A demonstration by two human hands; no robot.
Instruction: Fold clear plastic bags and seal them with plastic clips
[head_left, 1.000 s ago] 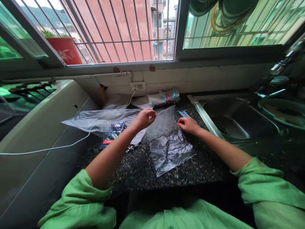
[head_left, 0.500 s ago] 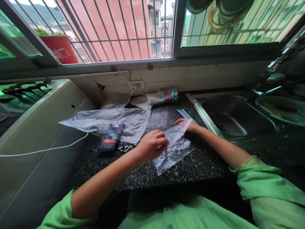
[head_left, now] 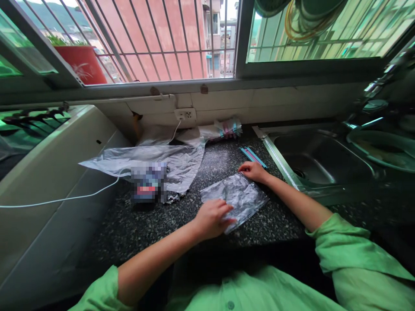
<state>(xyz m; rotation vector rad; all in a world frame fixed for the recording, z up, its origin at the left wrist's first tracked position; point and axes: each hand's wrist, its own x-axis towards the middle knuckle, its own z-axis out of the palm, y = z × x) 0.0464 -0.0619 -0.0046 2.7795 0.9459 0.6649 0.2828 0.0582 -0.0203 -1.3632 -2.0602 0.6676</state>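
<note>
A small clear plastic bag [head_left: 241, 196] lies nearly flat and crinkled on the dark speckled counter. My right hand [head_left: 255, 172] has its fingertips closed together at the bag's far edge. At the near left part of the bag is my left hand [head_left: 214, 219], thumb and fingers apart, with nothing visible between them; whether it touches the plastic I cannot tell. Just beyond my right hand, several thin blue and pink strips [head_left: 253, 157] lie together beside the sink. Small shiny pieces [head_left: 175, 197] sit to the left, partly under a large clear plastic sheet or bag [head_left: 155, 157].
A blurred-out device [head_left: 148, 188] with a white cable [head_left: 81, 198] rests on the left. Toward the wall lies a plastic-wrapped pink and blue bundle [head_left: 229, 128], near a wall socket [head_left: 185, 115]. The metal sink [head_left: 316, 155] borders the counter's right side.
The bag's raised far corner has come down, and the bag now lies flatter. My left hand has moved slightly nearer and right, its fingers spreading. My right hand has shifted little.
</note>
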